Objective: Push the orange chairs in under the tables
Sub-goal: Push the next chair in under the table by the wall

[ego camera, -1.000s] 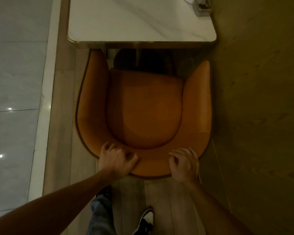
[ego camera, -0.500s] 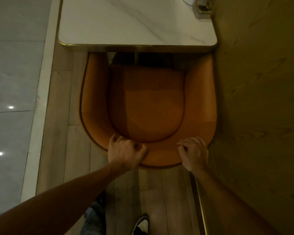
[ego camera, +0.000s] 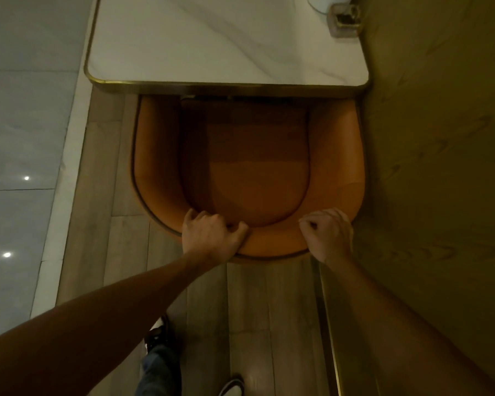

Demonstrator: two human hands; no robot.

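Note:
An orange tub chair (ego camera: 249, 178) with a curved back stands in front of me, seen from above. Its front edge and both arm tips sit under the brass rim of the white marble table (ego camera: 212, 52). My left hand (ego camera: 212, 237) grips the top of the chair's backrest left of centre, fingers curled over the rim. My right hand (ego camera: 327, 234) grips the same backrest at its right end, close to the wall.
A wood-panelled wall (ego camera: 440, 167) with a brass strip runs along the chair's right side, almost touching it. A small clear holder (ego camera: 344, 20) stands on the table's far right corner. Grey tiles (ego camera: 17, 138) lie left of the wooden floor strip. My shoes (ego camera: 232, 385) are below.
The chair has slid forward: its seat front and arm tips, clear of the table a second ago, now lie under the table's edge. It has also straightened and moved right towards the wall.

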